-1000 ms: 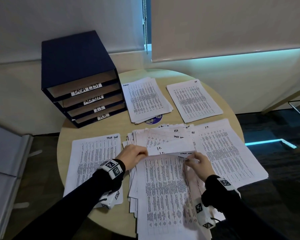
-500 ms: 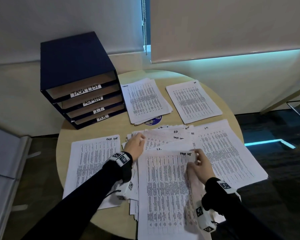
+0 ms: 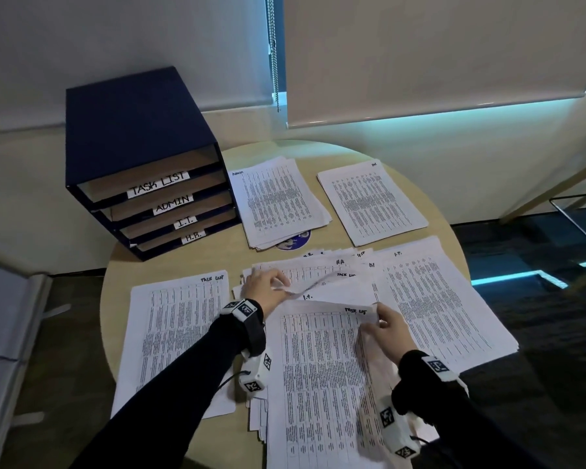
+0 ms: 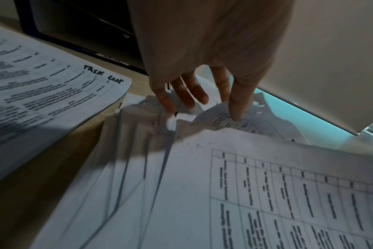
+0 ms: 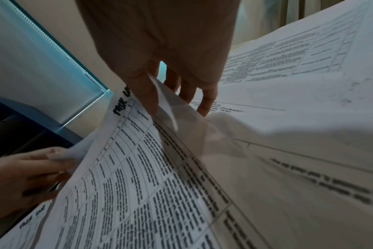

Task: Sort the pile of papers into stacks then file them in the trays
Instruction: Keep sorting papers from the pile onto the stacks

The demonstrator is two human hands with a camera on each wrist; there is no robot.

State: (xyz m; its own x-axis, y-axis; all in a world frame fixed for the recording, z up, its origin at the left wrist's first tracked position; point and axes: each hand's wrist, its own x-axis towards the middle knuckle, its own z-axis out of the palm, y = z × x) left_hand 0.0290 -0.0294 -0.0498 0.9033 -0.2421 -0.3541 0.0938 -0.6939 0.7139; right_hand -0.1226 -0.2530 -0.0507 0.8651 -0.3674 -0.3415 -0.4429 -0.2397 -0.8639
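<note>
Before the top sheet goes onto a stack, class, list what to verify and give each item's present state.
1. Right hand pinches the top sheet at its corner: ok.
2. Sheet's heading reads Task List: ok.
3. Matching Task List stack lies on the table's left side: ok.
4. Only one sheet is lifted: cannot tell.
5. Left hand is free to steady the pile: not ok, its fingers hold another sheet's curled edge.
6. Task List tray has room: ok.
</note>
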